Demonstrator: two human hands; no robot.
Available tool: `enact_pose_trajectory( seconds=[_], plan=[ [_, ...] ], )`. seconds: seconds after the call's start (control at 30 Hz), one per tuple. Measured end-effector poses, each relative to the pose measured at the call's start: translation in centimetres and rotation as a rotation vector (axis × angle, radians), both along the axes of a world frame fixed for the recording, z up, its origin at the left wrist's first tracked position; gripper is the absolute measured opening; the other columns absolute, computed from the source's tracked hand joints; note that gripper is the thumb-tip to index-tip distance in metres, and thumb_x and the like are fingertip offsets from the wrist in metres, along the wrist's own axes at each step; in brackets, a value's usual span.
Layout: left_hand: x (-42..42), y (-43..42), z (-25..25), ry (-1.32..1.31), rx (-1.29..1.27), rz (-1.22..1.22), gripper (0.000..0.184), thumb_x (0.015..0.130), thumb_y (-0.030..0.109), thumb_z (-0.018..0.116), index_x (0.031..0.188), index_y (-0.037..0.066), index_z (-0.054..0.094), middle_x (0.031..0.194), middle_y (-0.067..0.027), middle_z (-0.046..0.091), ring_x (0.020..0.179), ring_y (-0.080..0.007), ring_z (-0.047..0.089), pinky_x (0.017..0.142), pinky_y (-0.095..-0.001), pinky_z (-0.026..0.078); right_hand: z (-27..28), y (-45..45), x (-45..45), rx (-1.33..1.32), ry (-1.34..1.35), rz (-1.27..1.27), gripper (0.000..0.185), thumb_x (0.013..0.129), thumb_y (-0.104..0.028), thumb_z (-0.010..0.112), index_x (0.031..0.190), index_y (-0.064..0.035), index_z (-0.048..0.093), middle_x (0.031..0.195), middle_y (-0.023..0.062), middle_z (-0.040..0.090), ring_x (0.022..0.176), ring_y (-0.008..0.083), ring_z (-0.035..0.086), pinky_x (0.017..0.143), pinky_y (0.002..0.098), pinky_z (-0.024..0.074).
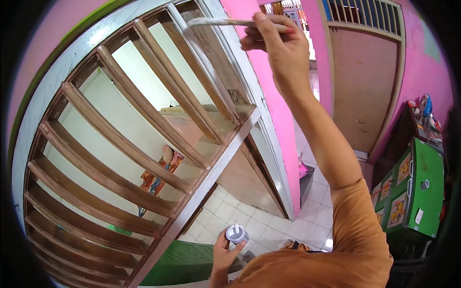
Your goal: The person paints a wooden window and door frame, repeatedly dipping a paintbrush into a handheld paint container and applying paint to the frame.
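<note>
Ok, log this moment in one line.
right hand: holds brush, tip at pale slat, contact unclear | left hand: holds open can | other slats: brown

- The slatted grille [201,189] is filling the left side, its slats sitting inside the frame.
- The right hand [283,41] is holding a brush [221,22] up at the grille's right end, the tip pointing left, beside the rightmost slat [194,50].
- Below the grille's lower rail, a door leaf [249,177] is standing over the tiled floor [264,235].
- The left hand [222,257] is holding a small can [236,235] low, below the brush.
- A wall strip [286,163] is running between the grille and the passage.
- Farther right, another door [365,81] is standing behind a cabinet [425,187].
</note>
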State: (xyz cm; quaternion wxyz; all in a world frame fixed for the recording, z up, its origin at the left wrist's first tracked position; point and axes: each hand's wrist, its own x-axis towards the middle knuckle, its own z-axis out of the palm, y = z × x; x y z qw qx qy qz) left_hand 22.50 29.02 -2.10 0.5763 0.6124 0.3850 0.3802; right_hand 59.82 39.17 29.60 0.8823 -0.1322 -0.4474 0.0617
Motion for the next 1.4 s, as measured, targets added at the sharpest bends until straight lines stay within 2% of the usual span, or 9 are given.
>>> enact_pose_trajectory(
  seconds=[0.2, 0.43, 0.5, 0.6, 0.87, 0.93, 1.07, 1.2, 1.4],
  plan=[
    [0.0, -0.1, -0.4, -0.020, 0.020, 0.004, 0.065, 0.083, -0.002, 0.084, 0.139, -0.010, 0.051, 0.128, -0.0142, 0.065, 0.119, -0.0198, 0.063, 0.105, -0.0336, 0.049, -2.6, 0.1, -0.1, -0.214, -0.132, -0.063, 0.022, 0.100, -0.017, 0.071, 0.105, 0.0044, 0.067, 0.087, 0.0115, 0.074, 0.071, 0.0166, 0.072, 0.067, 0.0290, 0.0598],
    [-0.8, -0.1, -1.1, -0.050, 0.021, 0.034, 0.066, 0.083, -0.003, 0.084, 0.139, -0.009, 0.051, 0.127, -0.0141, 0.065, 0.119, -0.0204, 0.063, 0.106, -0.0345, 0.049, -0.1, -0.4, 1.8, 0.030, -0.260, -0.305, 0.018, 0.100, -0.011, 0.071, 0.108, 0.0045, 0.068, 0.083, 0.0080, 0.072, 0.076, 0.0119, 0.069, 0.070, 0.0266, 0.0577],
    [-0.5, -0.1, -0.9, -0.045, 0.027, 0.043, 0.065, 0.083, -0.001, 0.084, 0.139, -0.009, 0.051, 0.126, -0.0138, 0.065, 0.120, -0.0206, 0.063, 0.106, -0.0348, 0.049, 1.6, 0.3, 2.1, 0.056, -0.470, -0.705, 0.014, 0.096, -0.007, 0.074, 0.105, 0.0019, 0.069, 0.084, 0.0077, 0.071, 0.074, 0.0127, 0.068, 0.069, 0.0271, 0.0565],
    [0.0, -0.1, -1.4, -0.104, 0.041, 0.055, 0.065, 0.083, 0.000, 0.084, 0.139, -0.009, 0.051, 0.126, -0.0138, 0.065, 0.120, -0.0207, 0.063, 0.105, -0.0348, 0.049, 4.5, 1.1, 1.6, 0.196, -0.685, -0.955, 0.013, 0.092, -0.005, 0.077, 0.103, -0.0018, 0.071, 0.087, 0.0076, 0.069, 0.074, 0.0157, 0.067, 0.068, 0.0283, 0.0554],
    [-0.2, -0.1, -1.6, -0.108, 0.015, 0.066, 0.065, 0.083, 0.005, 0.086, 0.138, -0.009, 0.052, 0.125, -0.0137, 0.065, 0.119, -0.0206, 0.064, 0.104, -0.0345, 0.050, 4.7, 0.4, 1.2, 0.038, -0.872, -1.091, 0.016, 0.087, -0.005, 0.078, 0.098, -0.0059, 0.066, 0.078, 0.0075, 0.059, 0.067, 0.0242, 0.063, 0.062, 0.0367, 0.0523],
    [-0.7, 0.2, -1.8, -0.117, 0.012, 0.077, 0.065, 0.084, 0.005, 0.086, 0.137, -0.009, 0.052, 0.124, -0.0135, 0.065, 0.118, -0.0205, 0.064, 0.104, -0.0343, 0.050, 4.3, -0.6, 0.2, -0.116, -0.915, -1.054, 0.015, 0.087, -0.005, 0.077, 0.096, -0.0064, 0.066, 0.078, 0.0074, 0.060, 0.065, 0.0232, 0.062, 0.062, 0.0368, 0.0519],
    [-1.3, 0.3, -1.8, -0.088, -0.036, 0.076, 0.061, 0.082, -0.003, 0.082, 0.136, -0.007, 0.053, 0.122, -0.0115, 0.067, 0.116, -0.0196, 0.064, 0.106, -0.0351, 0.049, 7.1, 0.7, 0.6, 0.120, -0.908, -1.106, 0.013, 0.088, -0.006, 0.076, 0.095, -0.0060, 0.066, 0.078, 0.0072, 0.060, 0.062, 0.0222, 0.062, 0.060, 0.0368, 0.0515],
    [-1.3, 0.5, -2.3, -0.080, -0.012, 0.037, 0.061, 0.082, -0.002, 0.083, 0.136, -0.006, 0.054, 0.122, -0.0111, 0.066, 0.117, -0.0191, 0.064, 0.106, -0.0352, 0.049, 7.0, 0.2, 1.2, -0.003, -0.939, -1.226, 0.013, 0.089, -0.007, 0.077, 0.098, -0.0061, 0.068, 0.079, 0.0077, 0.060, 0.064, 0.0228, 0.062, 0.061, 0.0370, 0.0522],
    [-1.4, 0.9, -2.6, -0.080, 0.002, -0.008, 0.062, 0.083, -0.001, 0.083, 0.136, -0.006, 0.053, 0.123, -0.0112, 0.066, 0.118, -0.0196, 0.064, 0.106, -0.0359, 0.049, 7.1, -0.4, 1.0, -0.079, -0.942, -1.063, 0.015, 0.089, -0.009, 0.077, 0.100, -0.0028, 0.069, 0.087, 0.0102, 0.070, 0.069, 0.0205, 0.067, 0.065, 0.0335, 0.0535]
  ],
)
